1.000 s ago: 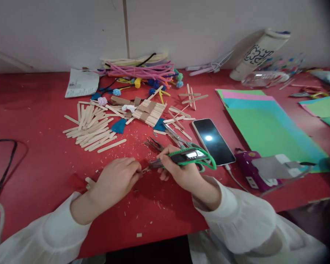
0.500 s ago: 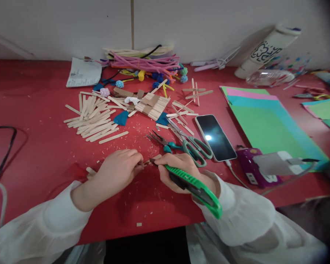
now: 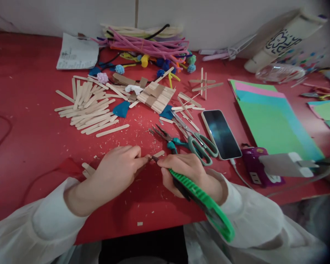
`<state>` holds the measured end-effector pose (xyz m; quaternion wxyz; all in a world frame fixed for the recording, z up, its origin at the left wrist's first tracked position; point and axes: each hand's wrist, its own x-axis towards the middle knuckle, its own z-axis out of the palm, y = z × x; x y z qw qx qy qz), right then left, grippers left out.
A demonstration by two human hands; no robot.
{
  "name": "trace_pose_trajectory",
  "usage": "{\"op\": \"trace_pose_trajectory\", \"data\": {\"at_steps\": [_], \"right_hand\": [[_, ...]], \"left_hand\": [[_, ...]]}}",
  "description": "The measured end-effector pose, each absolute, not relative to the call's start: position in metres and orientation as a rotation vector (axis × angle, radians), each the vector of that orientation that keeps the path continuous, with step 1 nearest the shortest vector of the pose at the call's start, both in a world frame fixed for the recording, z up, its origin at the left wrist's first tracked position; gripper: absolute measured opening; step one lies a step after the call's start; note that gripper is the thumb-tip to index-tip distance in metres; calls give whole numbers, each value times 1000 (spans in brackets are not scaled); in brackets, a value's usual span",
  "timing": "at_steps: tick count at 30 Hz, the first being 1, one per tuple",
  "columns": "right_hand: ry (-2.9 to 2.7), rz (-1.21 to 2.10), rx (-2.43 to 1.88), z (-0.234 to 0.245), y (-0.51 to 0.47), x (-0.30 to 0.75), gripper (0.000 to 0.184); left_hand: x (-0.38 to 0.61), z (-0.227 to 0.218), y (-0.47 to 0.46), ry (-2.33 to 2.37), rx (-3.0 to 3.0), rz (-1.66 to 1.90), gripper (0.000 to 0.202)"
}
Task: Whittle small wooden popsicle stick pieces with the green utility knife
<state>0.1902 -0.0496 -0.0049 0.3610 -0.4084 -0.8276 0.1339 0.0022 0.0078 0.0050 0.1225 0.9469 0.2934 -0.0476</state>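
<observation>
1. The left hand [image 3: 118,170] rests on the red table [image 3: 30,121], its fingers pinched shut on one end of a short wooden stick [image 3: 160,153] near the table's front edge.
2. The right hand [image 3: 185,172] has its fingers wrapped closed round a green knife [image 3: 203,201], with the blade tip at the stick (the contact itself is too small to make out).
3. The stick looks light, thin and stiff, and probably splits along the grain. It is best held by its flat faces, back from the blade.
4. Scissors [image 3: 200,145], pliers [image 3: 167,137] and a phone [image 3: 221,134] lie just beyond the right hand, and a pile [image 3: 90,112] of sticks lies farther left.
</observation>
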Motion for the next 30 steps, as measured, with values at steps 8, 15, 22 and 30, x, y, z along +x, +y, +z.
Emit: {"op": "trace_pose_trajectory", "data": {"at_steps": [8, 15, 22, 30], "right_hand": [[-2129, 321, -1140, -4, -53, 190, 15], [-2009, 333, -1223, -5, -52, 184, 16], [-1790, 637, -1453, -5, -54, 186, 8], [-1125, 1237, -1535, -5, -40, 187, 16]], "left_hand": [[4, 4, 9, 881, 2695, -134, 29], [6, 5, 10, 883, 2649, -74, 29], [5, 4, 10, 887, 2655, -123, 22], [3, -1, 11, 839, 2709, 7, 22]]}}
